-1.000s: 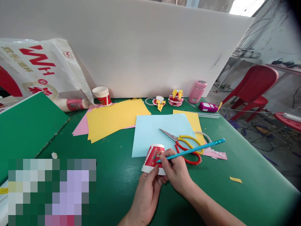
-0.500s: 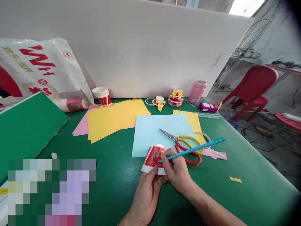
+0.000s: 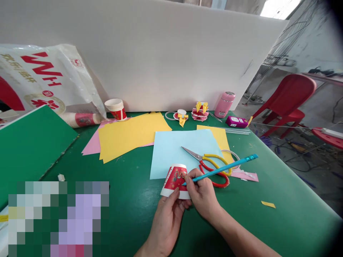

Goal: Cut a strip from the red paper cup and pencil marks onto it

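My left hand (image 3: 167, 221) grips the lower edge of a red and white paper cup (image 3: 174, 180), thumb in front and fingers behind. The cup has a printed figure and its narrower end is up; I cannot tell whether it is whole or a cut piece. A blue pencil (image 3: 225, 168) is pinched in my right hand (image 3: 202, 192), its tip at the cup's red face. Just beyond the right hand, scissors (image 3: 199, 157) with one yellow and one red handle lie partly on a light blue sheet (image 3: 166, 150).
Yellow sheets (image 3: 128, 134) lie over pink ones at left. Along the white board (image 3: 171, 53) stand a stack of paper cups (image 3: 115, 109), two paper ornaments (image 3: 200, 112) and a pink bottle (image 3: 225, 104). A green board (image 3: 34, 142) slants at left; a roll of tape (image 3: 234, 155) lies right.
The pencil tip has shifted slightly to the right across the cup's red face. Both hands keep nearly the same place and hold.
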A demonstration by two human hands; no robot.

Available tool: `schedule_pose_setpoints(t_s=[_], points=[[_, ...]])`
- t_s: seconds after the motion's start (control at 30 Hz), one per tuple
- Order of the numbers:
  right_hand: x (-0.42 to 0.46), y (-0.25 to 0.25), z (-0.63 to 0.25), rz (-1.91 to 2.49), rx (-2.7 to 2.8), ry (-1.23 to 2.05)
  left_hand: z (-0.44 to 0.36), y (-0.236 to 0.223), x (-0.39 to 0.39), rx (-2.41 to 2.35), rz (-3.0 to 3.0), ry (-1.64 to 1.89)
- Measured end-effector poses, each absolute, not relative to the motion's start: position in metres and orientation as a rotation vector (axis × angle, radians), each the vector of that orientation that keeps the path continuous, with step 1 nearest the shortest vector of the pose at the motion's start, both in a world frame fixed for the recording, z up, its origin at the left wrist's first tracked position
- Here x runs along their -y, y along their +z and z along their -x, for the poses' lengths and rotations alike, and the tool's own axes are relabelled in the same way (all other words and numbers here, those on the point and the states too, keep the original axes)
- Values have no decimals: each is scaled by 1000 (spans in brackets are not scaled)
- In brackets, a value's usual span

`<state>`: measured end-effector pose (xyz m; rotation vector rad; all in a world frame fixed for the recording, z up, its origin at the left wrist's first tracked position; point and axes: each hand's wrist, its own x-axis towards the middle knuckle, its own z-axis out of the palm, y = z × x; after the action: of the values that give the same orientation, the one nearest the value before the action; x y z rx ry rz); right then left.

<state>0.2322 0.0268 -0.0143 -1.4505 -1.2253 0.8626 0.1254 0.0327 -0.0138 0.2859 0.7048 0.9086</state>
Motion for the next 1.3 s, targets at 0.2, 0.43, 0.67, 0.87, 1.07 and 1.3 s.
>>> schedule_pose_setpoints(t_s=[0.2, 0.43, 0.67, 0.87, 1.07, 1.3], points=[[-27, -12, -231, 1448, 1234, 850, -126, -14, -33, -684, -274, 923], [-28, -11, -227, 1379, 1211, 947, -127, -13, -33, -696, -324, 910], [-28, -12, -226, 1383, 1244, 906, -127, -12, -33, -662, -314, 916], [-28, -11, -230, 1452, 1288, 788, -127, -13, -33, -660, -264, 919], [-28, -13, -231, 1462, 1291, 749, -127, -13, -34, -670, -223, 918], [-26, -17, -239, 1331, 1087, 827, -125, -15, -33, -729, -295, 918]])
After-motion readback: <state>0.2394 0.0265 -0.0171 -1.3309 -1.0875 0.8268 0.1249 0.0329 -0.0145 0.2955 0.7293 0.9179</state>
